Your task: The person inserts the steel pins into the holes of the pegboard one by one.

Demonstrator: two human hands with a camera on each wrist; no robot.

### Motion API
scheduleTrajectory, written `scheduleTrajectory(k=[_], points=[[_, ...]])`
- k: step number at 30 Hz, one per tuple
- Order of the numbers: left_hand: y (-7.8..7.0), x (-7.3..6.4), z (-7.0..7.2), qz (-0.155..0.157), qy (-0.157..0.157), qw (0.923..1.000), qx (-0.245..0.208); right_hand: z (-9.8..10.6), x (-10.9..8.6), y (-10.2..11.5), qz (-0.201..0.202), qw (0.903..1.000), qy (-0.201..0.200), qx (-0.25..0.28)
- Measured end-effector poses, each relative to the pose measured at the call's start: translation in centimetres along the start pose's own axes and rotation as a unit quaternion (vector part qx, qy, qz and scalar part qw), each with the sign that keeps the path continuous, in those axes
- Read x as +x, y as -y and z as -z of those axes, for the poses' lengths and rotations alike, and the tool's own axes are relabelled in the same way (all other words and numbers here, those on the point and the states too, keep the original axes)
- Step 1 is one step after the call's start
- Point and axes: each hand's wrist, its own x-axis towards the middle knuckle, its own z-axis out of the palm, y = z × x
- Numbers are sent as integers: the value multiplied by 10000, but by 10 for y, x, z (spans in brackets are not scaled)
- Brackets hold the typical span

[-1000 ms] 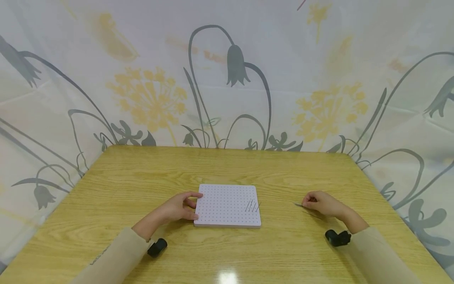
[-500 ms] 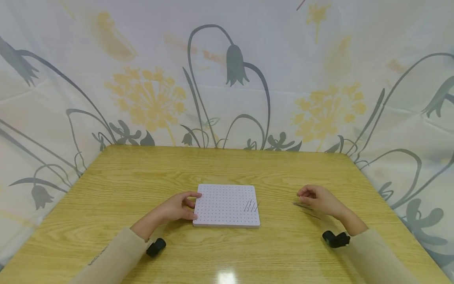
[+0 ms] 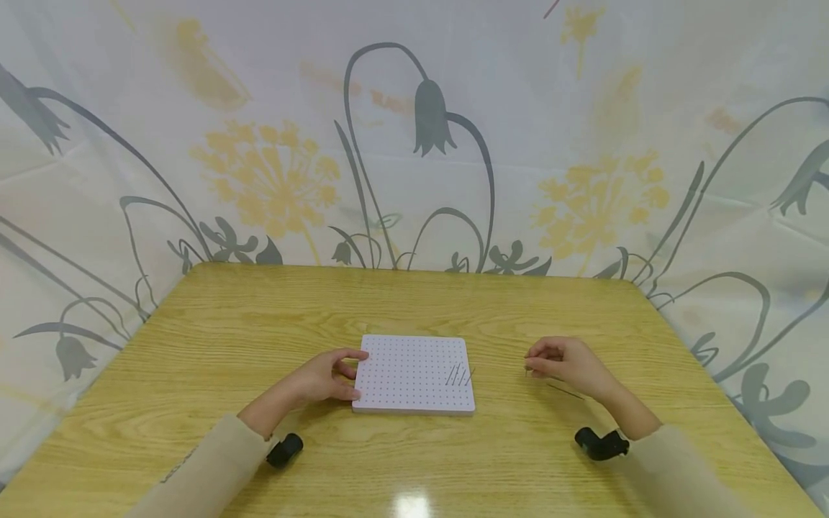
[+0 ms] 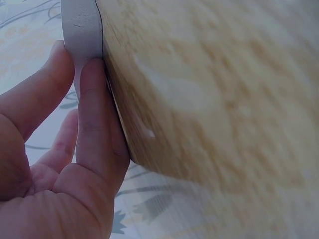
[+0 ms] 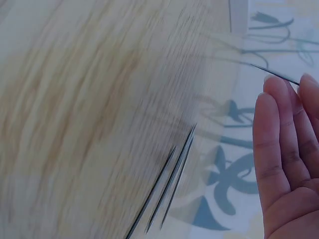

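Observation:
A white pegboard (image 3: 408,367) full of small holes lies flat on the wooden table. Several thin metal needles (image 3: 459,375) stand at a slant in its right part. My left hand (image 3: 327,378) touches the board's left edge, forefinger near the far corner and thumb at the near one. Close up, in the left wrist view, fairly straight fingers lie against the board's side (image 4: 82,30). To the right of the board, my right hand (image 3: 562,360) pinches one needle (image 5: 273,74) between thumb and fingertips, its tip sticking out. Loose needles (image 5: 170,178) lie on the table below that hand.
The wooden table (image 3: 291,302) reaches back to a flower-printed cloth (image 3: 414,180). A black wrist camera (image 3: 285,451) is worn on the left arm, and another black camera (image 3: 601,444) on the right.
My right hand has lifted a needle away from the loose ones and moved a little left toward the board. My left hand and the board stay in place.

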Motion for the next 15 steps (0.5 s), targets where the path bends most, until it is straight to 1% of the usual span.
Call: scheduleTrajectory(k=[3, 7, 13, 15], points=[[0, 0, 0, 0, 42, 10000, -54, -5, 3, 3, 83, 10000, -7, 1], [-1, -1, 0, 34, 32, 10000, -69, -11, 6, 5, 61, 10000, -41, 23], [-2, -1, -1, 64, -28, 10000, -20, -20, 11, 8, 225, 9991, 182, 314], [-2, -1, -1, 66, -40, 10000, -12, -23, 12, 10, 225, 9986, 246, 422]])
